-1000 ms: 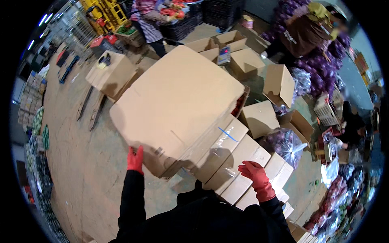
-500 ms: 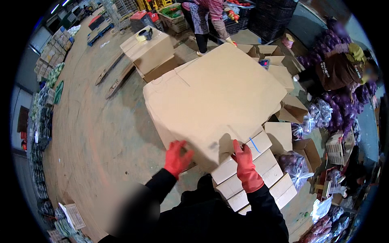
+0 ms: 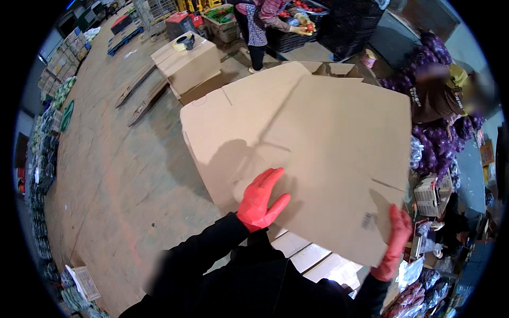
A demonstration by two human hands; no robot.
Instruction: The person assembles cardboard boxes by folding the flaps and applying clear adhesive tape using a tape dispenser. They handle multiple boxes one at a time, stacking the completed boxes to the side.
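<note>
A large flattened brown cardboard box (image 3: 307, 143) fills the middle of the head view, lifted close in front of me. My left hand (image 3: 260, 201), in a red glove, lies flat with spread fingers against its near lower face. My right hand (image 3: 393, 245), also red-gloved, grips the box's lower right edge. Both sleeves are black. Beneath the cardboard, the tops of pale stacked cartons (image 3: 318, 259) show.
A closed cardboard box (image 3: 185, 63) with a tape roll on top stands on the concrete floor at the back. A person in a checked shirt (image 3: 260, 26) bends over crates of produce. Purple net bags (image 3: 435, 132) pile up at the right; stacked goods line the left wall.
The cardboard has swung up and to the right, closer to the camera. My right hand slid from its near middle edge to the lower right edge; my left hand stays on its near face.
</note>
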